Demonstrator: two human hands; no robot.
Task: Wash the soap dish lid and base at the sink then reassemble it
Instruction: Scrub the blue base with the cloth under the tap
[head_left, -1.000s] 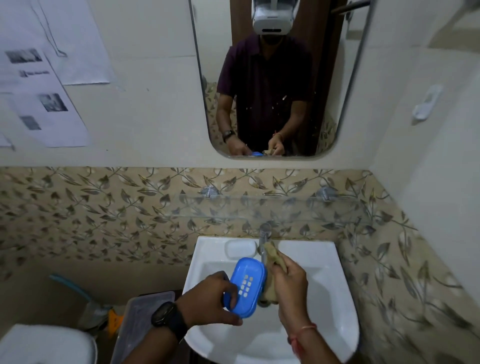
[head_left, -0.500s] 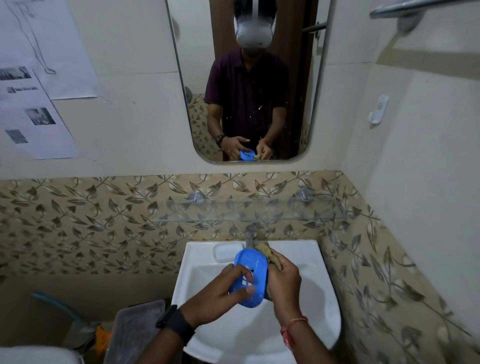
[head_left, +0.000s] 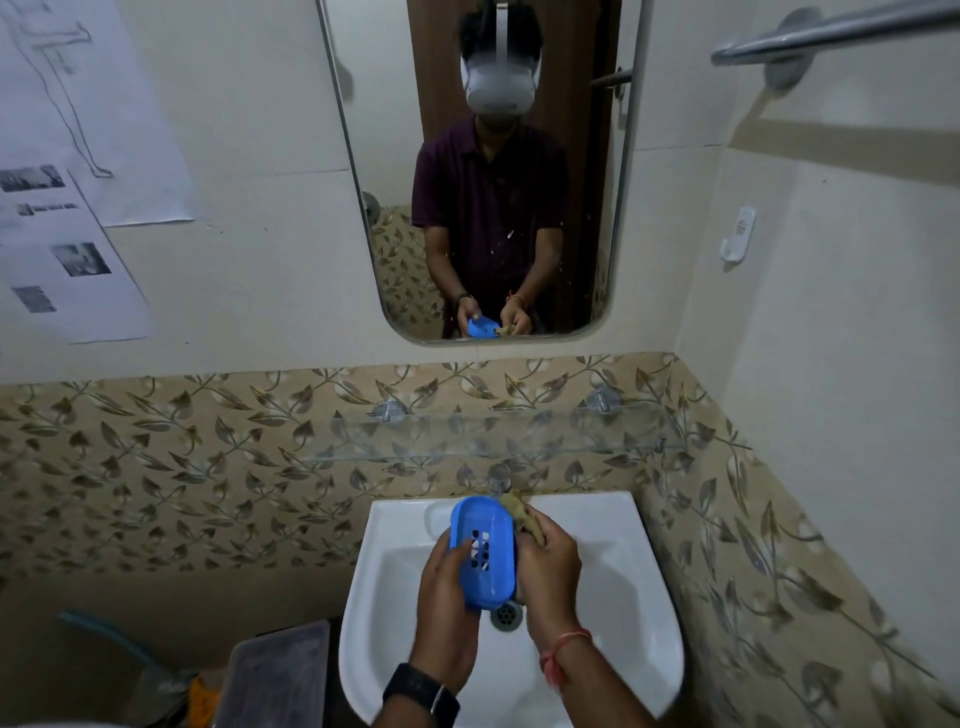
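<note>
Head view: over the sink (head_left: 623, 597) bowl, just above its drain (head_left: 505, 617), the left hand (head_left: 445, 584) holds the blue soap dish part (head_left: 485, 553). Its fingers and thumb clamp the part's left edge, holes facing up. The right hand (head_left: 549, 566) grips a brownish cloth (head_left: 519, 512) against the part's right rim, near the sink's tap (head_left: 500, 478). To scrub well, brace the part firmly and work the cloth into holes and corners; wet plastic probably slips.
</note>
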